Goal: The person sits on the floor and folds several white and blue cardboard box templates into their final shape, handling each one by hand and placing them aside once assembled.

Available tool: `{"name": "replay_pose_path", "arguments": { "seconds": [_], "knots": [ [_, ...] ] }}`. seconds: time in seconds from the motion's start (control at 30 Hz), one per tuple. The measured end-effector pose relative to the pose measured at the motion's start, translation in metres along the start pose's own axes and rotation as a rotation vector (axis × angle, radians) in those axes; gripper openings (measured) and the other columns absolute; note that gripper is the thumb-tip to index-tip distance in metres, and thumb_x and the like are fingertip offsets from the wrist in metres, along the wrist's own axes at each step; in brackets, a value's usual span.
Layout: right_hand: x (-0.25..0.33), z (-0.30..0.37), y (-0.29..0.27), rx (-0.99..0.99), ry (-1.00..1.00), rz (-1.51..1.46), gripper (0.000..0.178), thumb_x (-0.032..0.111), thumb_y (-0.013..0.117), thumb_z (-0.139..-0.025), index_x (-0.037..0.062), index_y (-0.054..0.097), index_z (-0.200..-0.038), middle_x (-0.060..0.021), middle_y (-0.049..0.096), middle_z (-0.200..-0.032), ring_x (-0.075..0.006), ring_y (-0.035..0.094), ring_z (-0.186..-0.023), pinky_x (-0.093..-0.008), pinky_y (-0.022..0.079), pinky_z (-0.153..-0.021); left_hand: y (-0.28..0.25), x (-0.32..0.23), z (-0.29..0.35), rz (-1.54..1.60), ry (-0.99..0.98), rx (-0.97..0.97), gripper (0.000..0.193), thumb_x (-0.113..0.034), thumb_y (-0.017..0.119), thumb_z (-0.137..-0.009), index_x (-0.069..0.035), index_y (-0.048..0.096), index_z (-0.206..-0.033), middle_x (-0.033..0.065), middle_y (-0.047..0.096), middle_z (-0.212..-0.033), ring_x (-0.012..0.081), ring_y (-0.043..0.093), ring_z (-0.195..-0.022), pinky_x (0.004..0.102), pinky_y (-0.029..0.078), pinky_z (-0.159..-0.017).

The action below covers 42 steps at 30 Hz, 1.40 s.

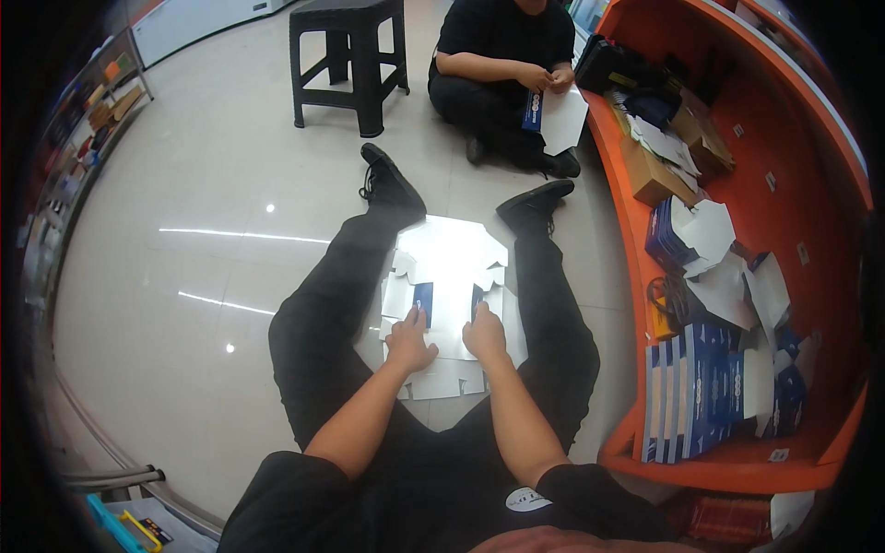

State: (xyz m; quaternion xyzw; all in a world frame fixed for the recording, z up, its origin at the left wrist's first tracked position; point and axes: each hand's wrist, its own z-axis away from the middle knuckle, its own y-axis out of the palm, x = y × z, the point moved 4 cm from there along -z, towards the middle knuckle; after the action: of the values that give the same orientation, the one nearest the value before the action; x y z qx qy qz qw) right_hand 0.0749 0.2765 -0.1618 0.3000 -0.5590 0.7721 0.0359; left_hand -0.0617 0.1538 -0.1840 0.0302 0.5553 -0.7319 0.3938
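Observation:
A flat carton blank (452, 323), white inside with blue printed side panels, lies between my outstretched legs on top of other white blanks. Light glares strongly off its far part. My left hand (410, 343) grips it at the near end of the left blue panel (423, 300), fingers bent and thumb toward the middle. On the other side my right hand (484, 334) has its fingers closed at the edge by the right blue panel (477, 297). The undersides of both hands are hidden. White cut flaps (442, 380) stick out toward me below the hands.
At the right, an orange shelf unit (636, 405) holds upright blue-and-white cartons (691, 392), loose white blanks (724, 290) and a brown box (654, 175). Ahead, another person (505, 55) sits holding a carton (558, 120). A dark plastic stool (346, 55) stands far left of them.

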Motion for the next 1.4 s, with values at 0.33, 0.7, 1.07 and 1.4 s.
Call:
{"name": "replay_pose_path", "arguments": {
  "seconds": [0.33, 0.7, 1.07, 1.4],
  "knots": [
    [0.007, -0.007, 0.035, 0.141, -0.049, 0.258, 0.062, 0.004, 0.060, -0.086, -0.0031, 0.042, -0.145, -0.0290, 0.070, -0.107, -0.0432, 0.070, -0.102, -0.0500, 0.056, -0.090, 0.003, -0.004, 0.002, -0.205, 0.000, 0.138, 0.076, -0.038, 0.069, -0.086, -0.017, 0.044, -0.155, 0.0111, 0.019, -0.170, 0.0401, 0.032, -0.145, 0.0551, 0.031, -0.113],
    [0.006, 0.016, -0.083, -0.273, -0.079, -0.267, 0.032, 0.007, 0.054, -0.091, -0.0023, 0.068, -0.118, -0.0266, 0.072, -0.107, -0.0381, 0.071, -0.100, -0.0433, 0.054, -0.089, -0.013, -0.003, 0.010, 0.076, -0.048, -0.044, 0.065, -0.044, 0.066, -0.089, -0.010, 0.056, -0.144, 0.0151, 0.036, -0.162, 0.0446, 0.027, -0.147, 0.0571, 0.025, -0.116],
    [0.095, 0.089, -0.105, 0.098, -0.763, -0.348, 0.044, 0.011, 0.067, -0.093, 0.0013, 0.062, -0.136, -0.0217, 0.067, -0.130, -0.0325, 0.067, -0.115, -0.0388, 0.052, -0.098, -0.038, -0.025, 0.043, 1.634, 0.407, -0.078, 0.047, -0.026, 0.060, -0.104, -0.004, 0.044, -0.141, 0.0107, 0.059, -0.127, 0.0175, 0.064, -0.106, 0.0323, 0.058, -0.085],
    [0.090, 0.087, -0.130, 0.243, -0.924, -0.460, 0.059, 0.001, 0.078, -0.080, 0.0066, 0.063, -0.137, -0.0192, 0.057, -0.147, -0.0351, 0.051, -0.139, -0.0412, 0.042, -0.115, -0.085, -0.013, 0.052, 1.938, 0.492, -0.118, 0.031, -0.008, 0.057, -0.105, -0.006, 0.053, -0.135, 0.0070, 0.063, -0.126, 0.0184, 0.063, -0.114, 0.0381, 0.053, -0.098]
  ]
}}
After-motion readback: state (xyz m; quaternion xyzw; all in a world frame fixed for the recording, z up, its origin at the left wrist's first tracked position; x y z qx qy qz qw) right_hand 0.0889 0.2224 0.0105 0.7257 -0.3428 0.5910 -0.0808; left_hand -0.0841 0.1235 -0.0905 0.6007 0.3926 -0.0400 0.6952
